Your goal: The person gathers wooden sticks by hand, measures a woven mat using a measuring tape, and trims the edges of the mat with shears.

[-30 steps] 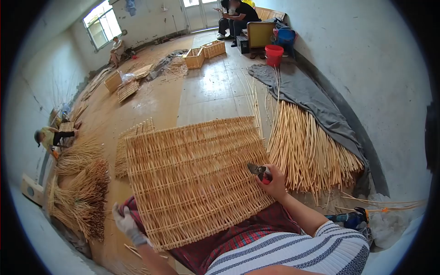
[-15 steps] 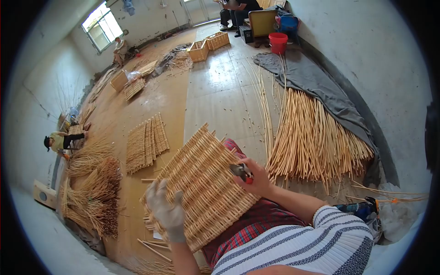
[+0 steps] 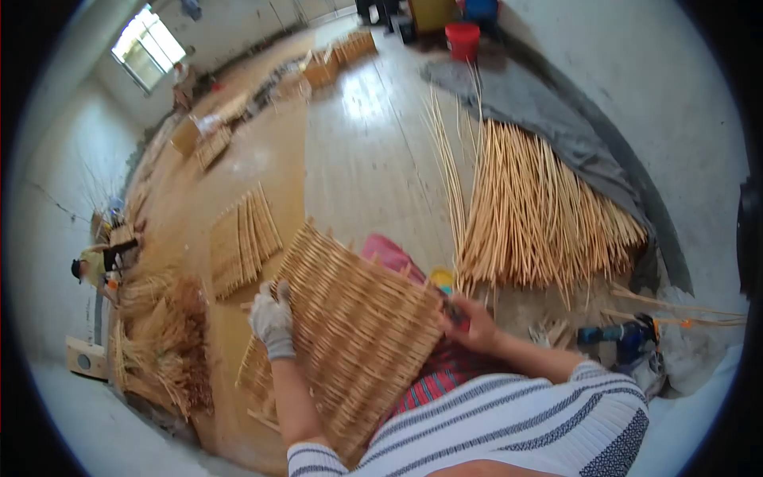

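Note:
A woven wicker panel (image 3: 358,318) lies tilted across my lap, over a red plaid cloth (image 3: 445,378). My left hand (image 3: 272,319), in a pale glove, has its fingers curled on the panel's upper left edge. At the right corner of the panel, my bare right hand (image 3: 475,326) is closed round dark-bladed shears (image 3: 455,310) with red on the handle. The shears are blurred and partly hidden by my fingers, and their blades are close to the panel's edge.
More woven panels (image 3: 245,242) lie on the floor ahead. A bundle of peeled sticks (image 3: 540,215) is at right, partly under a grey cloth (image 3: 556,131). Thin brown sticks (image 3: 171,342) are piled at left. A co-worker (image 3: 94,266) sits at far left. A red bucket (image 3: 462,41) stands farther back.
The panel has turned and tilted on my lap. My left hand has come from the lower left to grip its upper left edge. The shears have stayed in my right hand.

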Demonstrator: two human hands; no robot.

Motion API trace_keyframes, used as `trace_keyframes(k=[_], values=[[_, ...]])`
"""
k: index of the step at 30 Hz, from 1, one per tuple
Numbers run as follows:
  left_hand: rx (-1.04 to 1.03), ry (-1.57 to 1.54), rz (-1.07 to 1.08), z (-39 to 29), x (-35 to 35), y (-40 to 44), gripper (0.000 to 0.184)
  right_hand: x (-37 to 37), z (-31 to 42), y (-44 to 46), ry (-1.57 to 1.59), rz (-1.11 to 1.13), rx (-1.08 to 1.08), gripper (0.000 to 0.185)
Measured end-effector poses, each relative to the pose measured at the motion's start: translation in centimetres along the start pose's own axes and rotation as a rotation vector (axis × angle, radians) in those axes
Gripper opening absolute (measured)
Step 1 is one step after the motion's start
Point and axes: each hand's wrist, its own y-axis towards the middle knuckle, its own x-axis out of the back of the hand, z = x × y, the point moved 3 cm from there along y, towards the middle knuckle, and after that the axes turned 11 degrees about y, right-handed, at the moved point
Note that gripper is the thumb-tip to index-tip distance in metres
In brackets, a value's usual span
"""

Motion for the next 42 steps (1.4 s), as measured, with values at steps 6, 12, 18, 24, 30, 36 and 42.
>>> trace_keyframes(k=[6, 12, 18, 24, 30, 36, 42], values=[[-0.001, -0.127, -0.131, 0.1, -1.6, -4.2, 0.055, 7.1, 1.1, -0.9, -0.133, 0.107, -0.321, 0.026], [-0.182, -0.266, -0.433, -5.2, 0.1, -8.4, 0.049, 9.8, -2.7, -4.1, -0.32, 0.215, -0.408, 0.041], [-0.557, -0.453, -0.313, -12.4, 3.1, -9.7, 0.043, 9.3, -2.6, -3.5, -0.037, 0.24, -0.55, 0.048], [-1.069, -0.429, -0.048, -20.0, 4.2, -11.6, 0.032, 9.6, -3.5, -5.5, -0.178, 0.283, -0.426, 0.052], [-0.995, -0.36, -0.042, -21.2, 3.5, -12.1, 0.017, 9.1, 0.4, -4.5, -0.421, -0.035, -0.29, 0.063], [-0.964, -0.426, -0.049, -21.5, 3.6, -12.4, 0.014, 11.4, 2.7, -0.1, -1.073, -0.056, 0.24, 0.057], [-0.941, -0.455, -0.067, -21.2, 3.6, -12.5, 0.014, 11.6, 4.9, 2.3, -1.274, 0.052, 0.431, 0.046]])
